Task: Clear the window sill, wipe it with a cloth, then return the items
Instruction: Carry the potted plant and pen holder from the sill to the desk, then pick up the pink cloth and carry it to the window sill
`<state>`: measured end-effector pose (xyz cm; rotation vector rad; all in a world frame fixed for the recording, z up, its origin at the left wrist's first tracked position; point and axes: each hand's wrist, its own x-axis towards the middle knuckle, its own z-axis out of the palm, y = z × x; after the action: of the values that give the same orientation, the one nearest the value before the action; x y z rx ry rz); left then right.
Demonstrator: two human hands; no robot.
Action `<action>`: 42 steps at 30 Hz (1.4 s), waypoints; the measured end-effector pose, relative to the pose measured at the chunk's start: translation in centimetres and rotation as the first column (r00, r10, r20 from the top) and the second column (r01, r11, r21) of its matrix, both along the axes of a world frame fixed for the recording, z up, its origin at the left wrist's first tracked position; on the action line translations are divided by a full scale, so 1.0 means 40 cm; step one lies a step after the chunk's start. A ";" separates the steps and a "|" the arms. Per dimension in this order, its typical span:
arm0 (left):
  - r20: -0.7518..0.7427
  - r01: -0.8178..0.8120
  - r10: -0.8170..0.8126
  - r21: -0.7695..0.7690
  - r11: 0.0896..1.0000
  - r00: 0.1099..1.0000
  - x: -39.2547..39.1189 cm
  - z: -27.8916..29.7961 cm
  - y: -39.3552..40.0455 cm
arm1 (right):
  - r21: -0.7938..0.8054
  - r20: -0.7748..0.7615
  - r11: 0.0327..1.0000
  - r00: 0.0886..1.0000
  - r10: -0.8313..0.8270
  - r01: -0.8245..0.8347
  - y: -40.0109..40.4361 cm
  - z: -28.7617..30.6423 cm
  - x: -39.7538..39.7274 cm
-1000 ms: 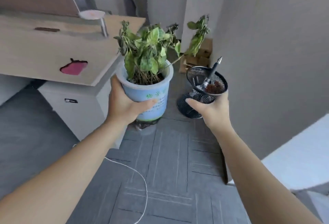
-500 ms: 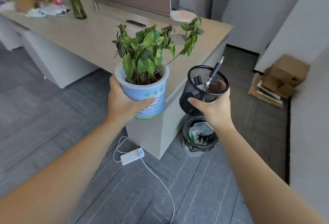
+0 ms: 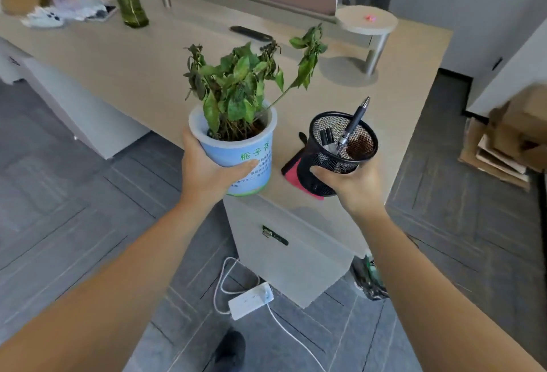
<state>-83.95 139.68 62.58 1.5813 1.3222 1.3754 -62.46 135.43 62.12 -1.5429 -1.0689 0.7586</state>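
Left hand (image 3: pixel 204 170) fingers wrap the blue plant pot (image 3: pixel 245 161), thumb across its front; right hand (image 3: pixel 355 185) fingers clasp the mesh pen holder (image 3: pixel 334 152) from below, above the surface (image 3: pixel 133 61).

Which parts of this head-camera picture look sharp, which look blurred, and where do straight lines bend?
Head view: the potted plant and mesh pen holder are sharp; the cardboard at right and clutter at top left are smeared; the desk edge bows from wide-angle distortion.

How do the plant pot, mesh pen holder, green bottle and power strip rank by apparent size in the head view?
1. plant pot with its plant
2. mesh pen holder
3. green bottle, farther off, so true size is unsure
4. power strip
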 end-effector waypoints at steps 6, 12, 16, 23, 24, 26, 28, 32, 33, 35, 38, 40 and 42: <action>0.022 0.079 -0.077 -0.081 0.994 0.997 -0.069 -0.072 0.285 | -0.089 -0.025 0.989 0.993 -0.118 0.116 0.247 -0.063 -0.113; 0.032 0.105 -0.103 -0.080 0.991 0.994 -0.080 -0.153 0.471 | -0.113 0.003 0.984 0.990 -0.142 0.141 0.416 -0.143 -0.154; 0.013 0.124 -0.124 -0.064 0.990 0.992 -0.085 -0.190 0.519 | -0.153 0.018 0.974 0.986 -0.168 0.169 0.456 -0.177 -0.171; 0.036 0.148 -0.146 -0.061 0.987 0.989 -0.084 -0.214 0.536 | -0.201 0.051 0.969 0.989 -0.140 0.147 0.482 -0.200 -0.175; 0.029 0.155 -0.154 -0.064 0.986 0.988 -0.085 -0.213 0.535 | -0.222 0.076 0.965 0.989 -0.127 0.141 0.478 -0.192 -0.174; -0.002 0.164 -0.165 -0.061 0.984 0.986 -0.085 -0.205 0.524 | -0.267 0.102 0.955 0.990 -0.103 0.127 0.454 -0.171 -0.169; -0.028 0.147 -0.150 -0.085 0.985 0.988 -0.082 -0.202 0.503 | -0.301 0.144 0.947 0.987 -0.073 0.114 0.414 -0.148 -0.150; -0.276 -0.121 0.046 -0.261 0.958 0.960 -0.066 -0.222 0.431 | -0.358 0.305 0.907 0.946 -0.112 0.223 0.315 -0.126 -0.082; -0.311 -0.136 0.048 -0.266 0.954 0.949 -0.054 -0.226 0.407 | -0.378 0.326 0.887 0.935 -0.139 0.264 0.288 -0.125 -0.062; -0.324 -0.131 0.028 -0.301 0.945 0.946 -0.003 -0.209 0.347 | -0.418 0.338 0.845 0.921 -0.196 0.333 0.239 -0.125 -0.026; -0.326 0.036 -0.171 -0.383 0.923 0.930 0.094 -0.185 0.281 | -0.516 0.248 0.773 0.928 -0.277 0.369 0.191 -0.140 0.017; -0.278 0.206 -0.369 -0.477 0.855 0.887 0.159 -0.184 0.264 | -0.555 0.140 0.756 0.934 -0.327 0.348 0.183 -0.152 0.029; -0.226 0.285 -0.463 -0.539 0.792 0.857 0.214 -0.195 0.272 | -0.555 0.069 0.744 0.912 -0.404 0.372 0.190 -0.169 0.038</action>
<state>-75.39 150.55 54.79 1.6482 1.3161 0.4637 -60.95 143.01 55.36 -2.1446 -0.4490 0.8528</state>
